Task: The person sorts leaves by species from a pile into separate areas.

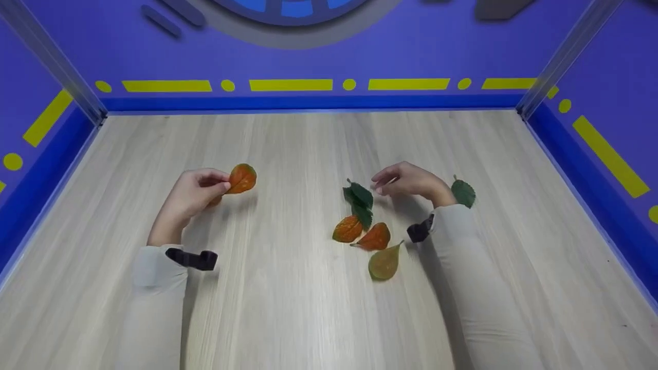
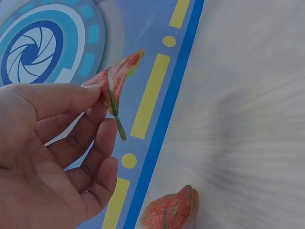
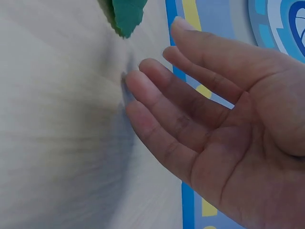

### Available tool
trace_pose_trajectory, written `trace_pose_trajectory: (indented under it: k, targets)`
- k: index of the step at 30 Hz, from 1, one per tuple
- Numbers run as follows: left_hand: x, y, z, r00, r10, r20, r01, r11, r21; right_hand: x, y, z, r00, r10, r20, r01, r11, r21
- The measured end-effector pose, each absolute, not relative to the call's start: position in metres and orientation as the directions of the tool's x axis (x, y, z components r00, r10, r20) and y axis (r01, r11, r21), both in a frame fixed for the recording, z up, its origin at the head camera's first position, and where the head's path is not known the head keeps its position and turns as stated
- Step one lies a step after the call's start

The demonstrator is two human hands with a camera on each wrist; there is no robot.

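Observation:
My left hand [image 1: 193, 198] pinches an orange-red leaf [image 1: 242, 179] by its edge between thumb and fingertips, raised above the table. In the left wrist view that leaf [image 2: 116, 83] looks folded, its green stem hanging down. A second reddish leaf [image 2: 169, 210] lies on the table below this hand, mostly hidden in the head view. My right hand [image 1: 411, 181] hovers with relaxed, slightly bent fingers and nothing in them. Just left of its fingertips lie overlapping dark green leaves [image 1: 361, 194]. The right wrist view shows one green leaf tip [image 3: 127, 16] beyond the fingers.
Below the green leaves lie an orange leaf [image 1: 348, 229], a red-orange leaf [image 1: 376, 237] and a yellow-green leaf [image 1: 384, 264]. Another green leaf [image 1: 463, 192] is by the right wrist. Blue-purple panels [image 1: 288, 61] wall the wooden table [image 1: 288, 308] at back and sides.

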State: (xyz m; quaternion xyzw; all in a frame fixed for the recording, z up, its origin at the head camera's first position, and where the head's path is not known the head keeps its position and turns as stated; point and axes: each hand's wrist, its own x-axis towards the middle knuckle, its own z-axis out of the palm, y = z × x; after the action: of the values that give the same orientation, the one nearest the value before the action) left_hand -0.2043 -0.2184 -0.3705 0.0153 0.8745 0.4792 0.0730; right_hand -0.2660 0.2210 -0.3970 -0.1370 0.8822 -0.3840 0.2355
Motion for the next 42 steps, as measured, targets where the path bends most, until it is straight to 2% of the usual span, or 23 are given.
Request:
trace_pose_trajectory:
  k: [9, 17, 29, 34, 42]
  targets:
    - [-0.205, -0.227, -0.370, -0.991, 0.086, -0.100, -0.037, 0.545, 0.837, -0.261, 0.203, -0.391, -0.856, -0.420, -0.302, -0.092, 0.698, -0.710]
    - [-0.201, -0.240, -0.368, -0.997, 0.026, -0.075, -0.048, 0.555, 0.831, -0.267, 0.199, -0.399, -0.855, -0.403, -0.326, -0.064, 0.707, -0.705]
    - [-0.188, -0.284, -0.376, -0.998, -0.064, -0.003, -0.036, 0.510, 0.859, -0.266, 0.197, -0.390, -0.781, -0.493, -0.383, -0.124, 0.724, -0.678]
    - [-0.188, -0.293, -0.379, -0.992, -0.123, -0.027, -0.086, 0.507, 0.858, -0.266, 0.197, -0.384, -0.766, -0.500, -0.405, -0.151, 0.751, -0.642]
    - [-0.192, -0.298, -0.384, -0.984, -0.155, -0.090, -0.162, 0.552, 0.818, -0.268, 0.195, -0.379, -0.777, -0.477, -0.411, -0.172, 0.788, -0.591]
